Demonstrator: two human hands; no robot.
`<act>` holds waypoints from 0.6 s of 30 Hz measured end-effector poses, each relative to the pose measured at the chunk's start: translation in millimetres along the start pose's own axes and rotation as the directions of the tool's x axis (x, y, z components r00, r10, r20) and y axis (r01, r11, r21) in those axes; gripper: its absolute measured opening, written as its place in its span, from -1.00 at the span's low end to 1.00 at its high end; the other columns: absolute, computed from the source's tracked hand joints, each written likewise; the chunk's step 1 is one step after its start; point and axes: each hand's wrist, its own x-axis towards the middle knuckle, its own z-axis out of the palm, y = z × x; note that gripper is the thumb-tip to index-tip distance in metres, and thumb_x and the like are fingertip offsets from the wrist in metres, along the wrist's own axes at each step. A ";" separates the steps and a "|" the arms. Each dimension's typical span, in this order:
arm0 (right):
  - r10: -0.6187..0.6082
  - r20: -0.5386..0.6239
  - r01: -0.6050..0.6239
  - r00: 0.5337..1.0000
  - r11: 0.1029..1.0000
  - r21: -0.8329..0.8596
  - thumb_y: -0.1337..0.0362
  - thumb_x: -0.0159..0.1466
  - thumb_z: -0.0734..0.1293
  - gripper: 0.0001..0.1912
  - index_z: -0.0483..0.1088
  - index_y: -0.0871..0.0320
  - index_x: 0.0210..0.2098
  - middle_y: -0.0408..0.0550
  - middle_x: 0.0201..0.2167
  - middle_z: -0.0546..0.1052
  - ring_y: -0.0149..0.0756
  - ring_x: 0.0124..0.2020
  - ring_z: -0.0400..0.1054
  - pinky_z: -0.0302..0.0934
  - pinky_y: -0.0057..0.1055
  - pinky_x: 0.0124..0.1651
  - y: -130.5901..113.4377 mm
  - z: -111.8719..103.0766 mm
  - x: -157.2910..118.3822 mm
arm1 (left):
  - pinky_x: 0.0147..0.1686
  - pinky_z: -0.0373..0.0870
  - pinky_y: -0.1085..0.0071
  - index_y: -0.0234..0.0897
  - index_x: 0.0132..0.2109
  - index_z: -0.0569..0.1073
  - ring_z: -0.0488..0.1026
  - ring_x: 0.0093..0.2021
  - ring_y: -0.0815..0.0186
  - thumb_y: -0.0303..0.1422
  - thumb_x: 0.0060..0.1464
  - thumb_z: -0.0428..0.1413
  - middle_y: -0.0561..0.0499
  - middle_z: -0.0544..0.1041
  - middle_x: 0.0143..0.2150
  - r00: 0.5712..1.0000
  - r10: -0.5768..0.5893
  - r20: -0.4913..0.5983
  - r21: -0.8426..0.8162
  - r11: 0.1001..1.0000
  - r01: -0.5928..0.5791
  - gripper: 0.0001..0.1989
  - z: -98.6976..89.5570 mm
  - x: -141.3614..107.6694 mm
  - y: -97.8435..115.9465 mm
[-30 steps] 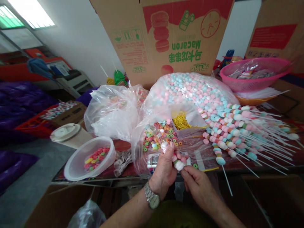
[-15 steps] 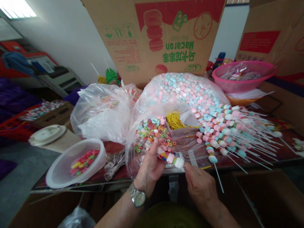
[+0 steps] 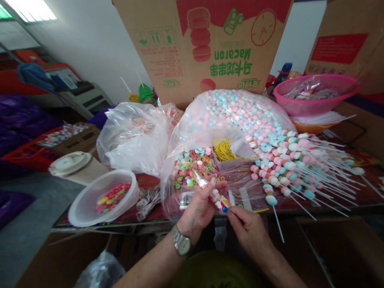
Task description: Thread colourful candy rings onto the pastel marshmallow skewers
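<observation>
In my left hand [image 3: 199, 206] lies a candy skewer [image 3: 218, 197] inside a clear wrapper printed with red, yellow and blue. My left fingers curl around it, thumb on top. My right hand [image 3: 250, 228] pinches the lower end of the wrapper between thumb and fingertips; the stick is hidden. Just beyond my hands, loose ring-shaped candies [image 3: 196, 162] are spread on a clear plastic bag, beside a tray of gold twist ties [image 3: 224, 152]. To the right is a pile of marshmallow skewers [image 3: 282, 164] with white sticks.
A big bag of pastel marshmallows [image 3: 237, 108] stands behind, against a cardboard box [image 3: 168, 52]. On the left are a translucent bowl [image 3: 75, 210] with candies, a lidded cup [image 3: 96, 170] and another plastic bag [image 3: 135, 136]. A pink basket [image 3: 315, 108] is at the back right.
The printed wrapper now reaches down to the skewer's lower end, covering marshmallows that were bare before. My right hand has moved from the white end marshmallow to the wrapper's edge.
</observation>
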 end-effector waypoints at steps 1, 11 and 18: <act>0.007 0.017 -0.007 1.000 1.000 0.022 0.24 0.31 0.14 -0.68 0.39 0.18 -0.48 -0.14 -0.60 0.44 -0.41 -0.56 0.31 0.10 -0.56 -0.51 -2.2 -0.7 0.6 | -0.35 0.43 0.37 -0.29 -0.21 0.42 0.45 -0.48 0.36 -0.31 -0.13 0.30 0.09 0.47 -0.52 1.000 0.005 -0.004 -0.021 1.000 -0.005 -0.68 1.5 3.3 4.0; 0.055 0.054 -0.049 0.997 0.994 -0.102 0.27 0.31 0.03 -0.65 0.42 0.18 -0.33 0.02 -0.49 0.53 -0.28 -0.48 0.42 0.18 -0.47 -0.42 1.3 12.3 -5.9 | -0.39 0.37 0.42 -0.30 -0.51 0.33 0.35 -0.58 0.41 -0.14 -0.02 0.17 0.12 0.37 -0.64 0.998 0.012 -0.055 0.092 0.996 -0.007 -0.67 8.2 3.5 -14.6; -0.019 -0.056 0.021 0.998 0.999 0.034 0.33 0.27 0.04 -0.64 0.40 0.23 -0.15 0.09 -0.35 0.57 -0.22 -0.33 0.46 0.27 -0.41 -0.30 -7.5 26.2 8.3 | -0.11 0.33 0.34 -0.32 -0.42 0.46 0.44 -0.24 0.24 -0.10 0.21 -0.18 -0.06 0.54 -0.34 0.980 0.141 0.141 0.756 0.624 -0.199 -0.51 8.8 -11.2 -23.1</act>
